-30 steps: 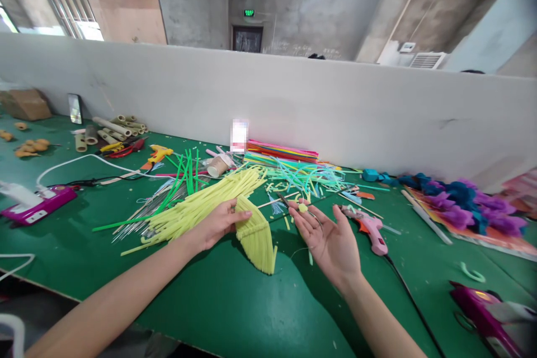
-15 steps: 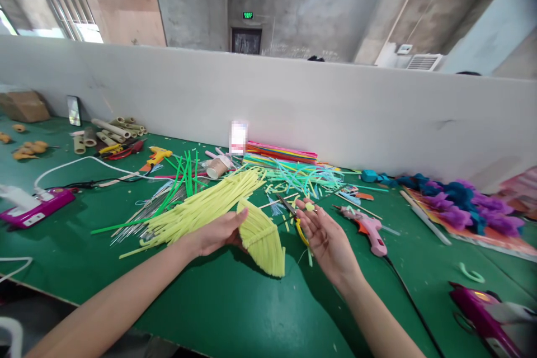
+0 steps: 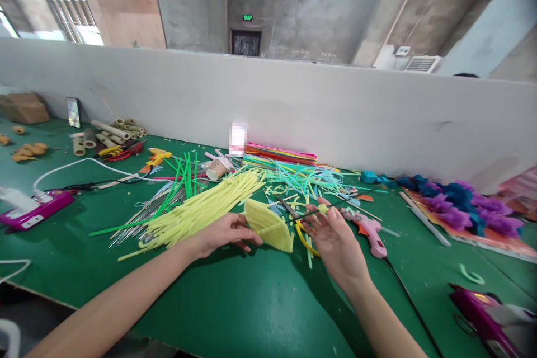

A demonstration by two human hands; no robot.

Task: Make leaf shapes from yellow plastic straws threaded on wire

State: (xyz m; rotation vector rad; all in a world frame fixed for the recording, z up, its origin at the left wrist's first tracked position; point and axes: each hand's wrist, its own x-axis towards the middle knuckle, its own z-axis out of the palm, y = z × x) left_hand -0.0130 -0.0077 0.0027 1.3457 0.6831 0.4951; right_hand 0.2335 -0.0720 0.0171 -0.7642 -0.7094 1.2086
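My left hand (image 3: 224,235) is closed on the near edge of a yellow fan of glued straws (image 3: 271,222), holding it tilted just above the green table (image 3: 235,302). Right of the fan, my right hand (image 3: 338,243) is turned back-up, and its fingertips pinch a small yellow straw piece (image 3: 323,208). Scissors with yellow handles (image 3: 298,222) lie on the table between the fan and my right hand, partly hidden by its fingers.
A loose pile of yellow straws (image 3: 201,210) and green straws (image 3: 184,178) lie left of the fan. A pink glue gun (image 3: 370,230) sits right of my hand, its cord trailing toward me. Behind are a paper cup (image 3: 217,168), stacked coloured straws (image 3: 281,152), purple-blue flowers (image 3: 457,200) and a white partition (image 3: 335,117).
My left hand has lifted and swung the fan rightward and flatter. My right hand has turned from palm-up and open to back-up, closing its fingers on the small yellow piece.
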